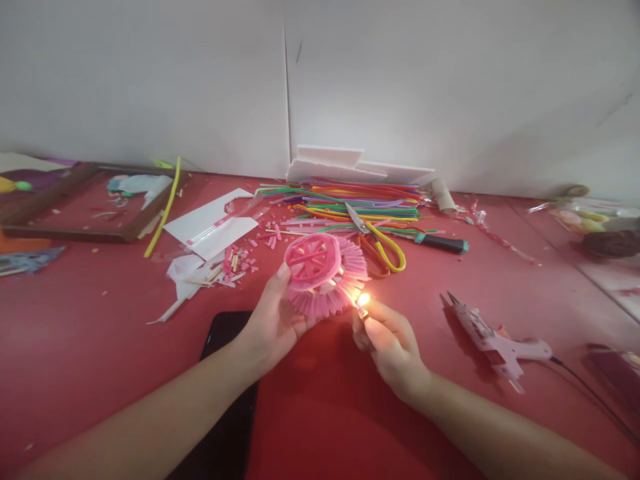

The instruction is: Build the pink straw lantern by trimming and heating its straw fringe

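Observation:
My left hand (pixel 277 310) grips a pink craft piece (pixel 325 273) by its left side, thumb on the near face. The piece has a round frame with crossed spokes and a ruffled, pleated skirt around it. My right hand (pixel 393 343) is closed around a lighter (pixel 362 309), most of which the fingers hide. A bright flame (pixel 364 299) burns at its top, right by the lower right edge of the pink pleats. Whether the flame touches them I cannot tell.
Behind lie scissors (pixel 385 247), a black-and-teal cutter (pixel 443 243) and many coloured pipe cleaners (pixel 350 203). A corded glue gun (pixel 495 340) rests at right. A black phone-like slab (pixel 225 413) lies under my left forearm. Pink scraps (pixel 235 263) and a brown frame (pixel 70 233) are at left.

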`<act>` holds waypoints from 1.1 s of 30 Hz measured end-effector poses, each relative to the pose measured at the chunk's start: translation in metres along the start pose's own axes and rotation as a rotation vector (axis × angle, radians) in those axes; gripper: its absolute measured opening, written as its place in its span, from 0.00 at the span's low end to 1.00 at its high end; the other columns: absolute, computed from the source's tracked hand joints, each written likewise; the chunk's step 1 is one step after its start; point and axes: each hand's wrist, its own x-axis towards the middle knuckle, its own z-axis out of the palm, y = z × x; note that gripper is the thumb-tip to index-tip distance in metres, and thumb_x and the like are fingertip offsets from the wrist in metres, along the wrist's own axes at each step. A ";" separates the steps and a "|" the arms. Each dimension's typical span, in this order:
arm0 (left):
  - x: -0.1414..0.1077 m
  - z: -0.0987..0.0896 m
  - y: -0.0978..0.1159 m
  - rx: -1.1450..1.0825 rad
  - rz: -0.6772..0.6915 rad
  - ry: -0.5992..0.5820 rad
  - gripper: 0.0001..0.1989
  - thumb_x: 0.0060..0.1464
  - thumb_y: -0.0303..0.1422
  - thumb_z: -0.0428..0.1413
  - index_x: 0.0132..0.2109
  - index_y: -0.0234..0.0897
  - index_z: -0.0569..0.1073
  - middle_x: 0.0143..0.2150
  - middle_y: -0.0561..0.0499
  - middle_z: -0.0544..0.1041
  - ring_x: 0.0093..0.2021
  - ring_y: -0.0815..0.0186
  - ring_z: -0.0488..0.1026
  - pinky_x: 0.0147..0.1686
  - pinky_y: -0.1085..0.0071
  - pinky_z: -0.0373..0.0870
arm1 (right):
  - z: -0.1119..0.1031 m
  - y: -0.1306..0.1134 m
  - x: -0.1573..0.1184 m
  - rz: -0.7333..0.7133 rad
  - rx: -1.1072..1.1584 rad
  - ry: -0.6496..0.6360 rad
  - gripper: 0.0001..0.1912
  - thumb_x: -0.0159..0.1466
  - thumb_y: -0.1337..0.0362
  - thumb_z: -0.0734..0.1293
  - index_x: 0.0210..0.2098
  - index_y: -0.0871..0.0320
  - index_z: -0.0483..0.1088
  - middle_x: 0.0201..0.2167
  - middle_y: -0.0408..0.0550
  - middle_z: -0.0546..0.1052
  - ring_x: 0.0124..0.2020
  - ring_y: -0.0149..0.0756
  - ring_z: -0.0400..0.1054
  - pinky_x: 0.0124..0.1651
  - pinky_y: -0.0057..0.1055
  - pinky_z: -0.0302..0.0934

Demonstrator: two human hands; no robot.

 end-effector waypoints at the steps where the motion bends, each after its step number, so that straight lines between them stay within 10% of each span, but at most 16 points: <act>1: 0.000 0.000 0.000 0.006 0.001 -0.003 0.16 0.60 0.47 0.63 0.46 0.40 0.82 0.42 0.49 0.87 0.43 0.60 0.83 0.42 0.68 0.80 | 0.000 -0.001 0.000 0.002 -0.004 0.000 0.15 0.65 0.56 0.63 0.24 0.54 0.62 0.20 0.37 0.57 0.21 0.29 0.50 0.24 0.29 0.49; 33: -0.001 -0.001 -0.001 0.018 -0.032 0.108 0.16 0.59 0.46 0.63 0.46 0.39 0.82 0.42 0.48 0.87 0.37 0.62 0.82 0.34 0.71 0.78 | 0.001 0.003 0.007 0.088 0.269 0.173 0.20 0.65 0.49 0.65 0.23 0.54 0.63 0.18 0.36 0.57 0.19 0.29 0.48 0.23 0.29 0.45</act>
